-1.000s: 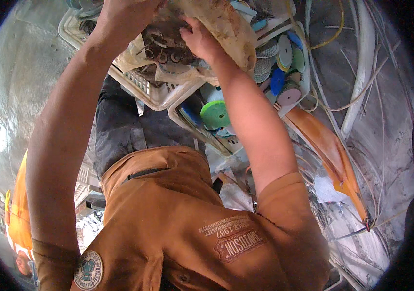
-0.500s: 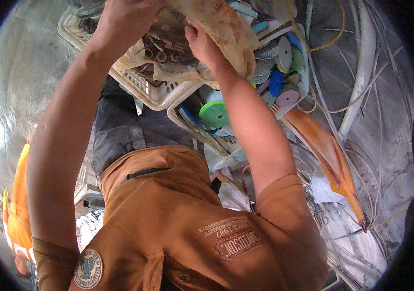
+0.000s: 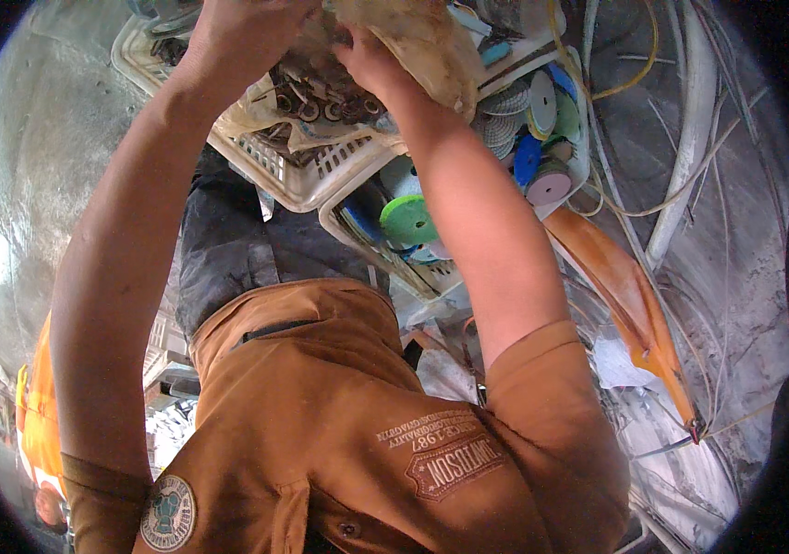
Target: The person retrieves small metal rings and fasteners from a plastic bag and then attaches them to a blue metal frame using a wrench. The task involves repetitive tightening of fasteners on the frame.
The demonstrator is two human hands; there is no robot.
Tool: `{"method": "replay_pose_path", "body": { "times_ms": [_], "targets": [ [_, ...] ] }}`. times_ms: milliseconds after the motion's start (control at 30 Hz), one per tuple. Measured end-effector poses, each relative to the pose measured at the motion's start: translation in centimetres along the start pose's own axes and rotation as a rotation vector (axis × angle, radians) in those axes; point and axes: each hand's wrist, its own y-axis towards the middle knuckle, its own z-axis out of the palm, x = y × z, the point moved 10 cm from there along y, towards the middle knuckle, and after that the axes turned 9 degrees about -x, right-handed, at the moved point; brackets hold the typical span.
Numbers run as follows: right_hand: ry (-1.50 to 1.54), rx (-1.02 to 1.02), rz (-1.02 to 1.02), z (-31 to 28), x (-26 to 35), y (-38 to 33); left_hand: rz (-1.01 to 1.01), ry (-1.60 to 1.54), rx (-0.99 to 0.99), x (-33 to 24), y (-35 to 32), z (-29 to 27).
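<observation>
Both arms reach to the top of the view, over a dirty, yellowish plastic bag [image 3: 431, 51] lying in a white plastic basket [image 3: 297, 189]. Inside the bag sits a heap of small, dark metal pieces [image 3: 325, 102], some of them ring-shaped. My left hand [image 3: 251, 37] is over the bag's left side; its fingers run into shadow and the upper edge, so their grip is hidden. My right hand [image 3: 371, 63] is inside the bag's mouth above the pieces, fingers curled in. What it holds, if anything, is too dark to make out.
A second white basket [image 3: 339, 226] holds a green disc [image 3: 406, 220], a pink disc [image 3: 549, 187] and several other round pads. Hoses and cables [image 3: 690, 157] trail down the right side, beside a long orange piece [image 3: 612, 277]. Another person in orange [image 3: 43, 415] is at far left.
My right hand has moved up and left, deeper over the metal pieces. The bag's right side has shifted slightly left. The person in orange has moved a little.
</observation>
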Motion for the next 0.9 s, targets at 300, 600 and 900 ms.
{"method": "replay_pose_path", "body": {
  "times_ms": [300,600,900],
  "targets": [
    [-0.261,-0.172,-0.281,-5.1,2.8,-3.5,-0.052,0.175,0.045,1.2,-0.4,-0.5],
    [-0.263,-0.388,-0.289,-6.6,4.8,-2.0,0.076,0.082,0.119,-0.4,-0.4,0.5],
    [-0.155,-0.243,-0.19,-4.0,-0.4,-3.6,0.046,-0.047,0.055,-0.4,-1.0,0.7]
  ]
}}
